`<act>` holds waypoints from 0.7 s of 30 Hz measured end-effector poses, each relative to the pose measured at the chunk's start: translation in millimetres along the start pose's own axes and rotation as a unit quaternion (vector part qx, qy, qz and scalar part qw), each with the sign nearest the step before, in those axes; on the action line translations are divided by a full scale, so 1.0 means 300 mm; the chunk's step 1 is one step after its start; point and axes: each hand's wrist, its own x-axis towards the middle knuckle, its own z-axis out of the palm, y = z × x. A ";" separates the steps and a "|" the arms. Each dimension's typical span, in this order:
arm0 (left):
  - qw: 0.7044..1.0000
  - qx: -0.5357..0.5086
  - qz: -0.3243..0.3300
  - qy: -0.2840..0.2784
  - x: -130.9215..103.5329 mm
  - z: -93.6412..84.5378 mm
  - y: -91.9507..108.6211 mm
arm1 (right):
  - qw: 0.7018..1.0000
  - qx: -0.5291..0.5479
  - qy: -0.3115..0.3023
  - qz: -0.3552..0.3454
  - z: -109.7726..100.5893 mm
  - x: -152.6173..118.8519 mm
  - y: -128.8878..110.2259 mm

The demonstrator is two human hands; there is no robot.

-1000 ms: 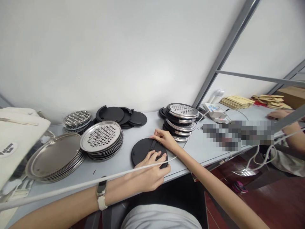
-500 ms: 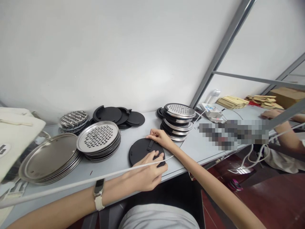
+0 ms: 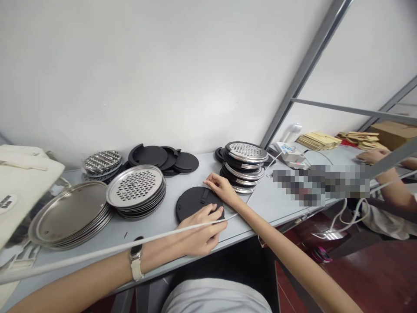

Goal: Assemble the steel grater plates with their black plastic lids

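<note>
A black round lid [image 3: 191, 203] lies flat on the grey table, with a small raised strap or latch on its upper face. My left hand [image 3: 202, 230] reaches over its near right side, fingers bent and closed on the edge. At the far right rim is my right hand [image 3: 223, 189], its fingers curled together close to the lid; whether they touch it or pinch something small is hidden. To the left stands a stack of metal grater discs [image 3: 138, 187]. Behind my right hand rises a pile of black-rimmed grater discs [image 3: 246, 167].
Plain metal plates [image 3: 70, 213] are stacked at the left beside a white bag [image 3: 22, 182]. More black lids [image 3: 151, 156] lie against the wall. A white cable [image 3: 97, 251] crosses in front. Another person's hand [image 3: 373, 155] is at the far right, near wooden pieces [image 3: 319, 141].
My right hand has drawn slightly right and away from the lid's strap. My left hand stays at the near edge, and the lid has hardly moved.
</note>
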 end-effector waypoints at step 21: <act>1.000 0.024 0.016 0.001 0.003 0.003 0.000 | 0.999 0.025 -0.009 0.024 0.008 0.014 0.019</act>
